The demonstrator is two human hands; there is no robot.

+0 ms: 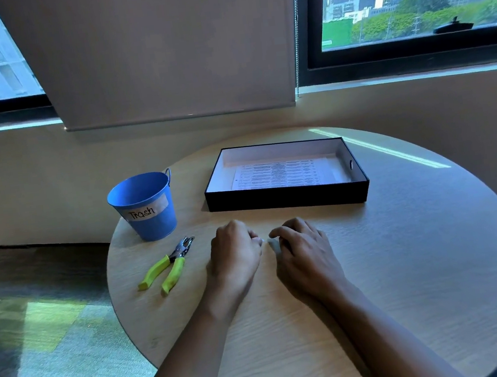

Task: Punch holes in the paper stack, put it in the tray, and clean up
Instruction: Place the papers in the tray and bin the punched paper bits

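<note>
Two hands: left hand (236,248) and right hand (302,247) rest knuckles-up side by side at the table's (404,263) centre, fingers curled under.
Grip, left: fingers bunched close; whether they pinch anything I cannot tell.
Grip, right: fingertips closed around a small white scrap (273,243) that shows between the two hands.
One tray (287,198): black outside, pale inside, at 12 o'clock from the hands.
One paper stack (283,174): white sheets printed with rows of dark text, lying flat inside the tray.
One hole punch (169,265): metal head, two lime-green handles, lying at 9 o'clock.
One bucket (145,206): blue, labelled "Trash", upright at 10 o'clock, just beyond the punch.
</note>
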